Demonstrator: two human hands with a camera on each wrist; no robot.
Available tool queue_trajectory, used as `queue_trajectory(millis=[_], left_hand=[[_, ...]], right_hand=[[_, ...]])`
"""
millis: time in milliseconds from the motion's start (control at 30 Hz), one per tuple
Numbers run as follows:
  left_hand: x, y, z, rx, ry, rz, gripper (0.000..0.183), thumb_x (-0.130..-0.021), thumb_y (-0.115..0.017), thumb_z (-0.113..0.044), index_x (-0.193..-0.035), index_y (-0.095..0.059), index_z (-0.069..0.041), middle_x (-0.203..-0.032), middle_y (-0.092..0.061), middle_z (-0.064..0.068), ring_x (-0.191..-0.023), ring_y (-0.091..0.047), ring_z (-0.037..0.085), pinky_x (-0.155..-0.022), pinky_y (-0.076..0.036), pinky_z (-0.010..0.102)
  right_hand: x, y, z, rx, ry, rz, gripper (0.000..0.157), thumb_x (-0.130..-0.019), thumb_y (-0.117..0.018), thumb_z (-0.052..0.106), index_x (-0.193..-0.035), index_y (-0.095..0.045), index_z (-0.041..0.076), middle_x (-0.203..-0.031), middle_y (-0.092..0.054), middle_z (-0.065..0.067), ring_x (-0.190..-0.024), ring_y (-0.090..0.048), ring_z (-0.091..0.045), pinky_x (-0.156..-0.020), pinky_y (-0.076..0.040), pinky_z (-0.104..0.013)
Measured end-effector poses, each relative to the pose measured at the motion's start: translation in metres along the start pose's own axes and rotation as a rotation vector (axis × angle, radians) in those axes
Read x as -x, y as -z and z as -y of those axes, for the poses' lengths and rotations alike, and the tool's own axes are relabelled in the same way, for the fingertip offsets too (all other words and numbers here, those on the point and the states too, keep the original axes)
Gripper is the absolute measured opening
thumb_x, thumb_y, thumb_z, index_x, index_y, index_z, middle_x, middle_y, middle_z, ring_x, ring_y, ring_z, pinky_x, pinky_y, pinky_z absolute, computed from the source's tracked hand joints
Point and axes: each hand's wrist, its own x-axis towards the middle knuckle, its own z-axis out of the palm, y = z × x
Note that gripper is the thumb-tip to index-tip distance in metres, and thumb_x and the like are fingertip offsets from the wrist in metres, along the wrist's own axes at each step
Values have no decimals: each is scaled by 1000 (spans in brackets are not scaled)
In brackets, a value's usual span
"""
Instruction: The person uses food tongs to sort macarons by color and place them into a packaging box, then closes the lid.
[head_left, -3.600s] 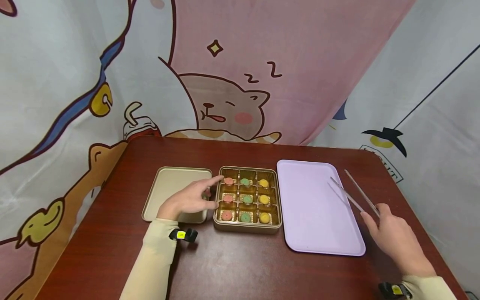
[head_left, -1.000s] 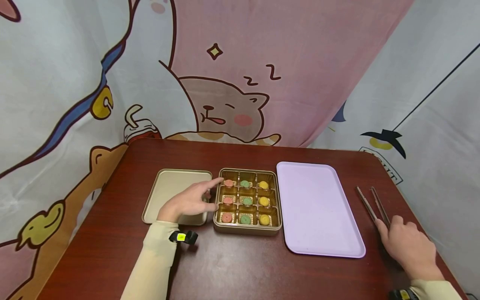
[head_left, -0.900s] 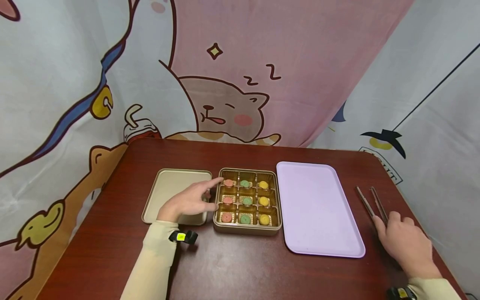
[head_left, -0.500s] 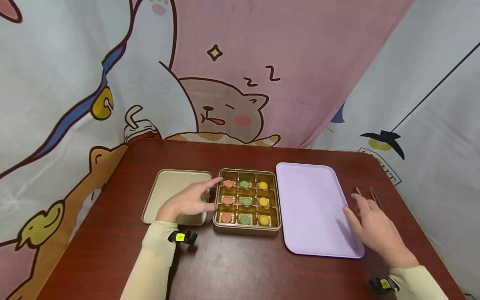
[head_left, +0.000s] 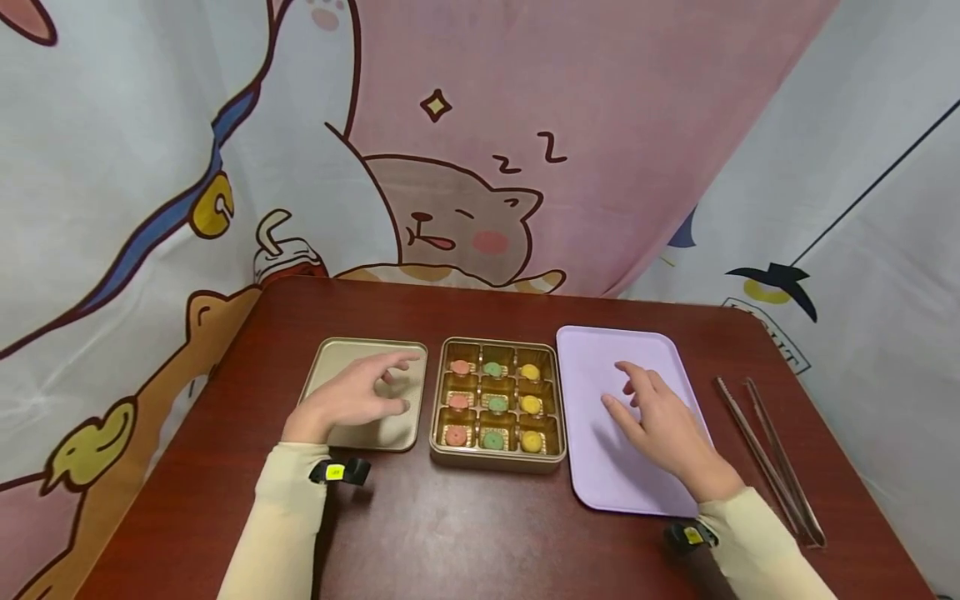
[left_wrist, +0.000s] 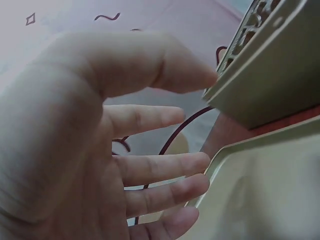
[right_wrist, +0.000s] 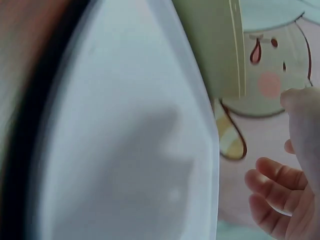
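Observation:
A gold tin [head_left: 498, 460] stands mid-table, its insert split into small compartments. Round sweets sit in them: a pink column [head_left: 459, 402], a green one [head_left: 497, 404] and a yellow one [head_left: 531, 405]. My left hand [head_left: 352, 396] hovers over the tin's flat lid [head_left: 401, 429], fingers relaxed and holding nothing. In the left wrist view its thumb overlaps the tin's edge [left_wrist: 280, 65]. Over the lilac tray [head_left: 630, 483] is my right hand [head_left: 663, 425], also holding nothing, fingers loosely bent. Metal tongs [head_left: 780, 471] lie on the table right of the tray.
The dark red-brown table [head_left: 450, 533] carries the lid, tin, tray and tongs side by side. Behind it hangs a cartoon-printed cloth [head_left: 465, 221], reaching round both sides.
My right hand has let go of the tongs, which now lie on the table, and moved left over the tray. My left hand has drawn back left from the tin's edge.

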Motion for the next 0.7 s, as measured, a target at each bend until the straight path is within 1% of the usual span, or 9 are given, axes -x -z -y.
queue_trajectory(millis=[133,267,333,433,500,600,700], left_hand=[[7,9,5,-39,12,-36,73,-86,-77,-18,-154,-51,-10,-138,-66,18,-115,-64,39,-94,-52,57],[14,16,10,-75,24,-54,68,-87,-77,-17,-151,-54,-7,-143,-63,18,-114,-63,40,-94,-52,57],[18,20,11,-88,36,-57,66,-88,-77,-17,-149,-55,-6,-145,-61,17,-114,-63,41,-94,-52,56],[24,28,14,-133,50,-70,63,-89,-77,-16,-147,-57,-5,-144,-61,17,-113,-63,41,-93,-52,55],[29,34,16,-168,66,-84,61,-89,-77,-15,-146,-58,-5,-143,-62,17,-113,-64,41,-91,-52,54],[38,42,20,-219,107,-105,61,-88,-77,-14,-146,-59,-6,-141,-62,20,-114,-64,43,-91,-53,57],[46,49,24,-276,166,-120,60,-88,-77,-15,-145,-59,-6,-140,-60,26,-119,-61,46,-95,-51,62]], right_hand=[[-16,-12,21,-36,42,5,55,-97,-74,27,-143,-54,4,-101,-64,-10,-87,-64,-24,-68,-54,-44],[-30,-21,44,-67,84,34,58,-98,-73,32,-145,-53,4,-102,-64,-10,-88,-64,-23,-68,-54,-42],[-36,-26,55,-80,107,54,59,-99,-72,34,-146,-52,3,-101,-63,-11,-85,-62,-23,-68,-53,-41],[-43,-32,72,-96,137,80,61,-100,-70,36,-147,-52,1,-106,-64,-13,-86,-61,-23,-70,-53,-43],[-48,-35,84,-105,147,100,62,-101,-68,38,-148,-51,0,-108,-64,-13,-85,-60,-23,-72,-53,-45],[-55,-39,100,-124,160,121,64,-103,-66,39,-150,-49,0,-114,-65,-15,-88,-62,-24,-74,-55,-46],[-61,-44,114,-135,183,131,63,-104,-64,40,-151,-48,2,-117,-65,-16,-89,-62,-24,-75,-56,-45]])
